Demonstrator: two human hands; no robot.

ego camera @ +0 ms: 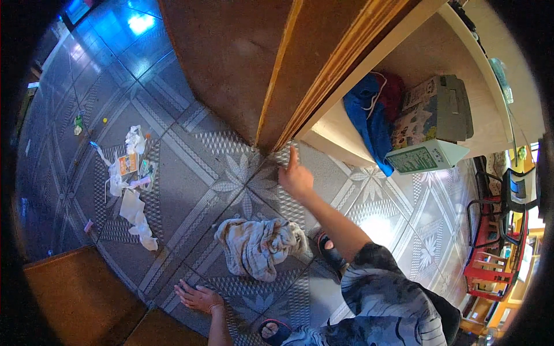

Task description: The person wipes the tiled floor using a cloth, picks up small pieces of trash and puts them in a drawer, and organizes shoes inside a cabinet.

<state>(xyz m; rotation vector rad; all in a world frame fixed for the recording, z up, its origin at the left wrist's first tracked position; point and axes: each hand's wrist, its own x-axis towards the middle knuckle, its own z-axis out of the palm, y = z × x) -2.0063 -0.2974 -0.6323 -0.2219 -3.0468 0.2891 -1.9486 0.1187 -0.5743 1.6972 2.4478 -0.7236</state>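
Observation:
My right hand (296, 177) reaches over the tiled floor close to the lower corner of a brown wooden door (229, 56). Its index finger points out and the other fingers look curled; whether anything is inside them is hidden. Lower left, my left hand (199, 297) is held over the floor with fingers spread and nothing in it. Between my hands and my sandaled feet, a crumpled pale checkered cloth (259, 246) lies on the patterned tiles (181, 207).
Litter lies to the left: crumpled tissues (135, 139), an orange packet (128, 164) and a green wrapper (78, 124). A cardboard box (433, 110) and blue cloth (365, 116) lie beyond the door frame. A red chair (491, 255) stands far right; a brown wooden panel (82, 294) is lower left.

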